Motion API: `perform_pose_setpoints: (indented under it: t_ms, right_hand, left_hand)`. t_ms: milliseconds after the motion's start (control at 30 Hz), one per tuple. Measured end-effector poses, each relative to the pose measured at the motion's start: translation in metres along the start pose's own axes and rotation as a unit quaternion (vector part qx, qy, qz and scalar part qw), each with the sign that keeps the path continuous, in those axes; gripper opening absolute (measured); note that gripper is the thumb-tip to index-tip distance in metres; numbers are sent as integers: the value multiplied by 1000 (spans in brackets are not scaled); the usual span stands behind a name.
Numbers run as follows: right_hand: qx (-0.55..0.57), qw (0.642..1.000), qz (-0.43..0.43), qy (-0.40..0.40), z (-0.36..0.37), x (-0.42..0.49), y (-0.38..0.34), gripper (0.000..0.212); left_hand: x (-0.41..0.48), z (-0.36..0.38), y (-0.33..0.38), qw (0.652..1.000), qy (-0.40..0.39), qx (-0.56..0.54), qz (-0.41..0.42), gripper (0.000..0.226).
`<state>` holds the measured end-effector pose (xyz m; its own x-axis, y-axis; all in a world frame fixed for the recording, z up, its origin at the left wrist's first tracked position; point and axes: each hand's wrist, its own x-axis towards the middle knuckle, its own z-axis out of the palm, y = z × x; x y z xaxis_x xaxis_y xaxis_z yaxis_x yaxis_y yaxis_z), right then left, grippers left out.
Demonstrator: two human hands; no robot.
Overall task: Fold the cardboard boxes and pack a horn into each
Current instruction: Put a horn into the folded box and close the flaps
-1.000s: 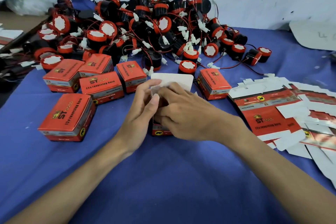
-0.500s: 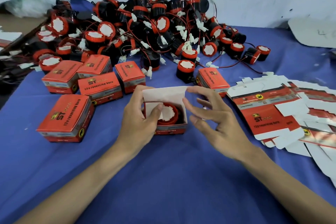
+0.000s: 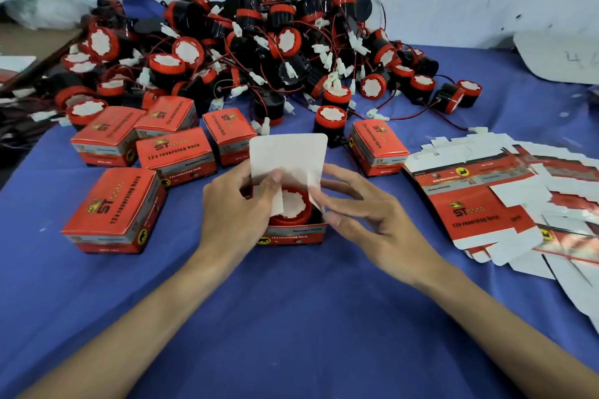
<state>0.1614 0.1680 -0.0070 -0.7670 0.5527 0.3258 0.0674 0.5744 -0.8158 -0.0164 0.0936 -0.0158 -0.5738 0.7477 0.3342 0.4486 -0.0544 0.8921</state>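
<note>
- Red open box point(image 3: 291, 235) is sitting on the blue cloth point(image 3: 291, 317), horn point(image 3: 291, 204) inside, lid up;
- left hand point(image 3: 236, 214) is gripping its 9 o'clock flap; right hand point(image 3: 366, 214) is pinching the 3 o'clock flap.

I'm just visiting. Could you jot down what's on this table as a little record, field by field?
Work in hand: open box with a horn inside, lid flap standing up
Left hand: grips the box's left side, thumb on the left side flap
Right hand: pinches the right side flap
Closed boxes: six, five left of the open one, one right
Flat box blanks: fanned stack at right
Loose horns: wired pile at the back
Surface: blue cloth
</note>
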Motion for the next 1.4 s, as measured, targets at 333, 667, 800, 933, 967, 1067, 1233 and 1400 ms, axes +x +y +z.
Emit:
perform_pose_setpoints:
  t_ms: [333, 667, 800, 933, 967, 1067, 1233, 1400]
  right_hand:
    - [131, 988, 72, 23, 4, 6, -7, 39]
    - [218, 968, 125, -16, -4, 6, -11, 47]
    - [211, 972, 98, -27, -11, 4, -10, 32]
    - [184, 981, 67, -3, -6, 2, -7, 26]
    - [177, 982, 61, 7, -4, 2, -5, 25]
    - [159, 985, 60, 40, -1, 2, 2, 19]
    - [156, 984, 56, 68, -1, 2, 4, 33]
    - [31, 997, 10, 72, 0, 0, 2, 36]
  left_hand:
    - [-12, -9, 10, 953, -165, -13, 253, 42]
    - [-14, -14, 15, 951, -212, -67, 213, 56]
    - [-12, -15, 10, 952, -195, 8, 238, 33]
    - [-7, -23, 5, 937, -247, 28, 245, 50]
    - [-5, -24, 4, 933, -262, 36, 244, 54]
    - [-2, -27, -1, 925, -277, 60, 252, 46]
    - [-1, -27, -10, 907, -258, 103, 315, 48]
    - [1, -24, -12, 893, -203, 126, 381, 43]
